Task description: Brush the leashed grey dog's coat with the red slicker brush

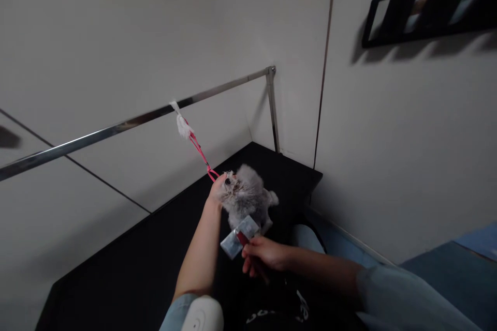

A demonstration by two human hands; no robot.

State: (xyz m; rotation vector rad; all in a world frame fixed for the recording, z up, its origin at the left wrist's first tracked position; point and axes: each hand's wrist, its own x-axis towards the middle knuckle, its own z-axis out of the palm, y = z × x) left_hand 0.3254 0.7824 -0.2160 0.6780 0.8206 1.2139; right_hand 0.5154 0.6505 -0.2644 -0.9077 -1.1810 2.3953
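Observation:
A small fluffy grey dog (248, 196) is on a black grooming table (128, 264), its face turned up toward the left. My left hand (218, 191) is closed around the side of its head near the muzzle; most of the fingers are hidden behind the fur. In my right hand (267, 252) is the dark red handle of a slicker brush (239, 236). The brush's flat, pale rectangular head lies against or just in front of the dog's chest; contact cannot be made out. A pink leash loop (200, 151) runs down to the dog beside my left hand.
A metal bar (135, 123) crosses above the table, with a white cloth tie (182, 123) holding the leash. Its upright post (273, 111) stands at the table's far corner. White walls border the table, and a dark framed panel (430, 0) hangs upper right.

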